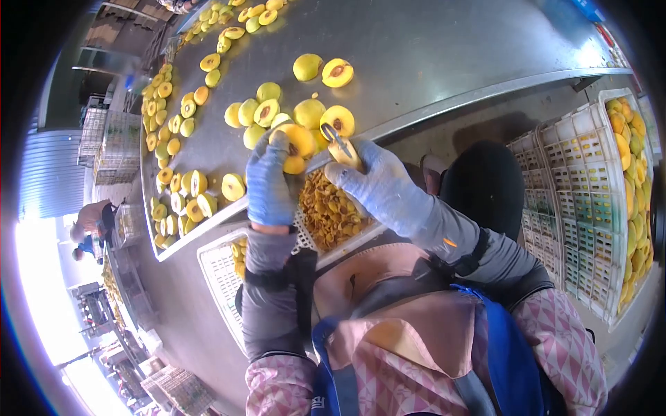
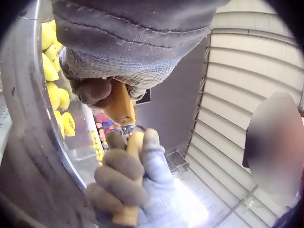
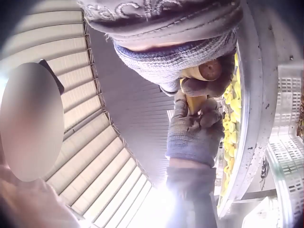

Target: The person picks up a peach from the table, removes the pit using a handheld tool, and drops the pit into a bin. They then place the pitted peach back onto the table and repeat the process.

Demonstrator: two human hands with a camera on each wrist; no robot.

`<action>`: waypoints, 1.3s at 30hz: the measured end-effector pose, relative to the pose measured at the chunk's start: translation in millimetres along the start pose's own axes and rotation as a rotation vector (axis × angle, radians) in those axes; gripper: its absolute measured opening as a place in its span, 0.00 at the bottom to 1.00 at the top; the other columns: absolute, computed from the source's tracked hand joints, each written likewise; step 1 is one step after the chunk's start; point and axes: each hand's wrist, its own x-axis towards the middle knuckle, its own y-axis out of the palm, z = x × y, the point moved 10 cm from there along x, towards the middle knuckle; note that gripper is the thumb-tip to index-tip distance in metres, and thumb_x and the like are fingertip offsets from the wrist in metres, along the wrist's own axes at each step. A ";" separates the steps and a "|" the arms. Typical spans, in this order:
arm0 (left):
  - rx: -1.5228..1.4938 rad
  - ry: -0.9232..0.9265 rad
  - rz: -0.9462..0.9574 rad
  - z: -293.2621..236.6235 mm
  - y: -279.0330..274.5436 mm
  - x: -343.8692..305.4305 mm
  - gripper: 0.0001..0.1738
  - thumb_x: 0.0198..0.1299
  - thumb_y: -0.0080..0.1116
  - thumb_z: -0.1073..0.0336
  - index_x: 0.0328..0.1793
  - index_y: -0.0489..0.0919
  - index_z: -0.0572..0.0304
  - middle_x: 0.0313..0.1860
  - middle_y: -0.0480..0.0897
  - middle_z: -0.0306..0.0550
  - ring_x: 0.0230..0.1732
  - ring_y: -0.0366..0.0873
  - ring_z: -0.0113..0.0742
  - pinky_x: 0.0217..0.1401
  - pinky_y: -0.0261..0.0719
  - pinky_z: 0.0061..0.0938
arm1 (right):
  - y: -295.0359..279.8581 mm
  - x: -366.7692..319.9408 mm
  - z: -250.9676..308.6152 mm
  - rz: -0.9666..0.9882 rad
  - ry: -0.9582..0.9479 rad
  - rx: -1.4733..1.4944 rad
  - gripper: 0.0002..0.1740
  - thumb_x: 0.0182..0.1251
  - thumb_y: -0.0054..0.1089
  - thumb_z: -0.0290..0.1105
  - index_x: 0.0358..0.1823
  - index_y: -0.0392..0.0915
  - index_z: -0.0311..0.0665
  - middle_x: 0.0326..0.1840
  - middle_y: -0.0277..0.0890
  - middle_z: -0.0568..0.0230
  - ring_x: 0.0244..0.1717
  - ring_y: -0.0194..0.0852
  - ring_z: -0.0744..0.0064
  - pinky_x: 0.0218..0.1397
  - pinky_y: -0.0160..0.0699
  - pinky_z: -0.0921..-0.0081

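Note:
The left hand point(image 1: 270, 182), in a blue-grey glove, holds a yellow fruit half point(image 1: 300, 141) near the table edge. Close to its right, the gloved right hand point(image 1: 378, 182) grips the wooden handle point(image 1: 345, 152) of a tool with a curved metal end point(image 1: 329, 132). In the left wrist view the fruit point(image 2: 121, 107) is pinched in the left hand, the tool's metal end at its lower side and the right fingers point(image 2: 116, 183) curled round the handle point(image 2: 126, 216). The handle's round end point(image 3: 210, 70) sticks out of the right fist in the right wrist view.
Cut fruit halves point(image 1: 337, 73) lie across the metal table point(image 1: 430, 48). Below its edge, a bin of small brownish-orange pieces point(image 1: 329, 211) stands in front of the body. White crates with fruit point(image 1: 576, 201) stand at the right; another crate point(image 1: 220, 267) is at lower left. People stand far left.

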 end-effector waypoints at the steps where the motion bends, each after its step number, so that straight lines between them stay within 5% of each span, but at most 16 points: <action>1: 0.137 0.001 -0.017 1.1 -3.1 -12.1 0.16 0.69 0.58 0.56 0.54 0.77 0.58 0.37 0.79 0.40 0.28 0.76 0.24 0.23 0.74 0.17 | 2.9 1.7 -3.8 0.013 0.031 0.037 0.22 0.66 0.66 0.42 0.50 0.78 0.29 0.42 0.83 0.50 0.41 0.83 0.57 0.45 0.79 0.67; 6: 0.293 0.288 -0.003 2.2 -9.5 -50.4 0.19 0.69 0.58 0.54 0.56 0.75 0.60 0.42 0.80 0.47 0.41 0.81 0.36 0.36 0.82 0.31 | 7.4 4.3 -9.4 -0.025 -0.045 0.089 0.20 0.65 0.67 0.38 0.50 0.77 0.29 0.41 0.83 0.52 0.41 0.83 0.64 0.47 0.80 0.71; 9: -0.277 -0.018 0.098 25.6 -11.3 -52.6 0.20 0.72 0.51 0.54 0.59 0.75 0.63 0.50 0.80 0.48 0.46 0.81 0.41 0.50 0.83 0.42 | 13.2 0.7 -13.3 0.003 0.027 0.132 0.19 0.63 0.69 0.34 0.50 0.78 0.29 0.42 0.82 0.54 0.43 0.82 0.66 0.48 0.80 0.72; 12: -0.367 -0.034 -0.049 36.3 -28.0 -47.1 0.19 0.74 0.47 0.57 0.59 0.75 0.63 0.52 0.80 0.48 0.52 0.79 0.40 0.56 0.81 0.39 | 29.5 -0.9 -7.0 0.106 -0.120 -0.048 0.18 0.62 0.69 0.30 0.51 0.78 0.30 0.44 0.82 0.55 0.46 0.81 0.67 0.50 0.80 0.73; 14: -0.376 -0.008 0.106 27.5 -10.5 -56.4 0.16 0.70 0.52 0.66 0.60 0.76 0.66 0.53 0.79 0.48 0.54 0.78 0.39 0.60 0.78 0.35 | 28.2 -1.6 -1.6 0.077 -0.246 -0.128 0.23 0.58 0.72 0.28 0.54 0.78 0.31 0.43 0.81 0.53 0.43 0.82 0.65 0.51 0.81 0.72; 17: 0.094 0.184 0.147 16.8 -8.7 -66.2 0.17 0.64 0.55 0.76 0.60 0.75 0.68 0.54 0.79 0.48 0.54 0.77 0.38 0.61 0.76 0.31 | 34.6 1.8 -5.6 0.175 -0.176 -0.126 0.19 0.61 0.69 0.28 0.53 0.78 0.32 0.46 0.81 0.54 0.47 0.81 0.64 0.54 0.80 0.73; 19: 1.029 0.452 0.102 4.2 -0.5 -75.9 0.20 0.59 0.57 0.82 0.59 0.75 0.68 0.53 0.79 0.46 0.53 0.77 0.36 0.59 0.75 0.27 | 38.3 0.9 -0.7 0.186 -0.209 -0.192 0.19 0.61 0.69 0.28 0.53 0.78 0.32 0.46 0.81 0.53 0.47 0.81 0.63 0.54 0.80 0.72; 23: 1.088 0.544 0.055 -7.4 9.5 -84.5 0.20 0.59 0.58 0.82 0.58 0.75 0.66 0.52 0.79 0.45 0.52 0.76 0.33 0.58 0.75 0.24 | 43.7 -2.8 -5.7 0.217 -0.156 -0.171 0.18 0.62 0.68 0.31 0.51 0.78 0.34 0.45 0.81 0.52 0.47 0.81 0.58 0.53 0.81 0.70; 25: -0.486 -0.088 -0.024 36.9 -15.1 -67.6 0.13 0.59 0.56 0.79 0.51 0.78 0.63 0.43 0.80 0.48 0.43 0.78 0.37 0.47 0.79 0.29 | 48.4 -9.9 5.9 0.235 -0.190 -0.093 0.17 0.62 0.68 0.35 0.50 0.79 0.36 0.43 0.81 0.52 0.47 0.82 0.58 0.51 0.81 0.68; 26: -0.484 -0.082 -0.027 40.8 -14.5 -62.5 0.13 0.59 0.56 0.79 0.51 0.78 0.63 0.43 0.80 0.48 0.43 0.78 0.37 0.47 0.79 0.29 | 76.0 -28.8 7.9 0.506 -0.189 -0.287 0.16 0.63 0.67 0.39 0.47 0.78 0.38 0.40 0.80 0.51 0.43 0.82 0.55 0.47 0.80 0.66; 27: -0.154 0.240 -0.061 16.1 -22.3 -57.4 0.10 0.62 0.55 0.73 0.50 0.77 0.63 0.44 0.80 0.49 0.44 0.78 0.38 0.48 0.80 0.30 | 100.0 -53.2 3.2 0.774 -0.190 -0.481 0.16 0.64 0.66 0.43 0.44 0.78 0.40 0.37 0.80 0.50 0.39 0.82 0.53 0.42 0.79 0.63; 28: 0.185 0.552 -0.097 -10.9 -20.8 -63.3 0.10 0.65 0.53 0.67 0.48 0.77 0.63 0.44 0.80 0.50 0.46 0.78 0.39 0.49 0.80 0.31 | 106.6 -63.4 2.0 0.752 -0.281 -0.421 0.18 0.64 0.63 0.49 0.40 0.75 0.42 0.29 0.77 0.50 0.30 0.80 0.47 0.35 0.75 0.57; 29: -0.391 0.164 -0.141 20.7 -46.2 -45.1 0.13 0.68 0.50 0.60 0.49 0.76 0.62 0.47 0.79 0.53 0.48 0.77 0.41 0.51 0.80 0.34 | 101.5 -62.5 0.1 0.698 -0.291 -0.299 0.18 0.67 0.62 0.49 0.41 0.74 0.41 0.25 0.76 0.51 0.28 0.79 0.46 0.32 0.75 0.56; 34: -0.621 0.138 -0.053 25.4 -42.2 -47.2 0.10 0.66 0.52 0.67 0.51 0.74 0.62 0.52 0.79 0.54 0.50 0.77 0.43 0.54 0.80 0.35 | 64.1 -37.4 5.8 0.212 -0.319 -0.264 0.19 0.71 0.57 0.50 0.44 0.72 0.39 0.22 0.76 0.51 0.26 0.79 0.47 0.27 0.75 0.57; 36: -0.010 0.487 -0.165 -2.8 -42.6 -61.9 0.11 0.64 0.54 0.73 0.52 0.72 0.63 0.52 0.79 0.54 0.50 0.77 0.40 0.55 0.80 0.34 | 58.2 -34.0 3.4 0.118 -0.309 -0.546 0.20 0.73 0.55 0.49 0.45 0.72 0.37 0.24 0.76 0.50 0.25 0.79 0.48 0.25 0.76 0.59; 39: 0.081 0.586 -0.154 -11.9 -37.8 -67.1 0.14 0.62 0.54 0.79 0.54 0.71 0.64 0.52 0.79 0.53 0.50 0.77 0.38 0.55 0.79 0.32 | 60.3 -32.3 8.6 0.080 -0.360 -0.523 0.19 0.72 0.56 0.47 0.44 0.72 0.36 0.23 0.76 0.50 0.23 0.79 0.48 0.24 0.77 0.60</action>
